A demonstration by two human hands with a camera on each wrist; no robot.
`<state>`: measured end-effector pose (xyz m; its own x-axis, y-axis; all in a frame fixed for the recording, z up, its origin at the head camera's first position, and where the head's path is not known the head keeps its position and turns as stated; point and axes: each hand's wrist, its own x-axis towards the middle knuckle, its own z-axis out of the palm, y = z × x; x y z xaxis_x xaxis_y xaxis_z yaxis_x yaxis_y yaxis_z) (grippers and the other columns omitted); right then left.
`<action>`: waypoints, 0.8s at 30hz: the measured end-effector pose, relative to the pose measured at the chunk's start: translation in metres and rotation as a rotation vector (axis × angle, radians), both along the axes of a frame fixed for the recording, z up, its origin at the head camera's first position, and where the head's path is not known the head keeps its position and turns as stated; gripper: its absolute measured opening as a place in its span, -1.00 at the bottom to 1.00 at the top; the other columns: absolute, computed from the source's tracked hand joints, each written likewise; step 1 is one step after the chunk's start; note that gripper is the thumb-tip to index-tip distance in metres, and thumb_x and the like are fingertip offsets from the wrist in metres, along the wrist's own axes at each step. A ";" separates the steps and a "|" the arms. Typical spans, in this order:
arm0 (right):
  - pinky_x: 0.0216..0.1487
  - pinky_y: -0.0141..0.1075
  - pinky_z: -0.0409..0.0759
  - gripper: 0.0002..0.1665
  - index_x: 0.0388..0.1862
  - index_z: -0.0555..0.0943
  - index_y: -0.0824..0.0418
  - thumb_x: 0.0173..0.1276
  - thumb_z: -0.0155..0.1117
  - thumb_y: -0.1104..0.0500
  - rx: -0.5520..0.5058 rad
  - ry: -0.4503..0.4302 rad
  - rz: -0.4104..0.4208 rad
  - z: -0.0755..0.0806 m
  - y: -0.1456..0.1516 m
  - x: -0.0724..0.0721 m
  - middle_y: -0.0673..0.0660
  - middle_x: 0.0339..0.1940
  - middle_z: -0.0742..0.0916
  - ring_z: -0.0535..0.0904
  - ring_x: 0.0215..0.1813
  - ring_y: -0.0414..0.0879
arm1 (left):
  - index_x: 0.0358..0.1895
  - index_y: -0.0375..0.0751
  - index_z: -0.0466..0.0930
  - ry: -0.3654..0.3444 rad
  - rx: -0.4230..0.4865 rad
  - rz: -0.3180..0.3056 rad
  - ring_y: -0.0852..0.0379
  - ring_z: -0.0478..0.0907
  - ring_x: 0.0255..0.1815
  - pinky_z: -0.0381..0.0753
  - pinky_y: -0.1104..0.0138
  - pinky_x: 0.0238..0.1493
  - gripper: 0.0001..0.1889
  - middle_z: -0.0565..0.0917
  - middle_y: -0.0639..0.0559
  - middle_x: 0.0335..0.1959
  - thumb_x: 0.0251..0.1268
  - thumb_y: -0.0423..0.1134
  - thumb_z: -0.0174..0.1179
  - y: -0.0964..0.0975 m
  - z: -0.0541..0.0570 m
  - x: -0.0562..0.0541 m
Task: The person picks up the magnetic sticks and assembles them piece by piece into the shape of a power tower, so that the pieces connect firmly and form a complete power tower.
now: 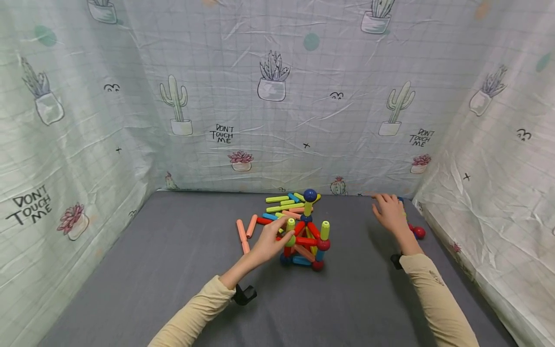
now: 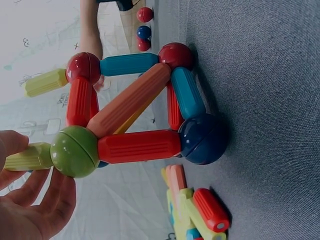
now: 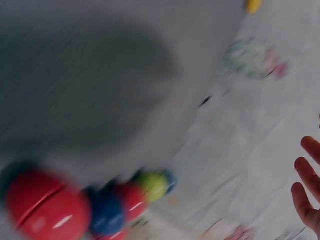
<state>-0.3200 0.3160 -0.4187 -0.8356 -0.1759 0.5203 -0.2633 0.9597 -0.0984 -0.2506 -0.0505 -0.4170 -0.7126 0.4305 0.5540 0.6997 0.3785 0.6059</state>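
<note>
On the table stands a frame of magnetic building sticks and balls, with red, blue and orange sticks between its balls. My left hand [image 1: 268, 242] is at its left front corner, thumb and fingers pinching an upright yellow-green stick [image 2: 31, 156] on top of the green ball [image 2: 75, 151]. Other fingers lie along that ball's underside in the left wrist view. Another yellow-green stick [image 1: 325, 230] rises from a red ball [image 1: 323, 244], and a blue ball [image 1: 310, 195] tops the rear upright. My right hand [image 1: 390, 213], fingers spread and holding nothing, is above loose balls at the right.
Loose yellow-green, blue and orange sticks [image 1: 277, 199] lie behind the frame, with salmon sticks [image 1: 241, 231] to its left. Several balls, one a large red ball [image 3: 47, 205], line the table's right edge. A printed curtain [image 1: 277, 125] encloses the back and sides.
</note>
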 end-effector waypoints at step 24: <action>-0.17 0.33 0.18 -0.60 -0.07 0.33 0.49 0.18 0.05 0.24 0.100 -0.313 -0.249 -0.052 0.080 0.019 0.60 -0.17 0.40 0.18 -0.03 0.51 | 0.08 -0.18 0.42 -0.035 -0.004 -0.012 0.09 0.36 -0.55 0.26 0.48 -0.54 -0.67 0.51 -0.02 -0.46 0.23 -0.32 0.06 0.000 0.001 0.000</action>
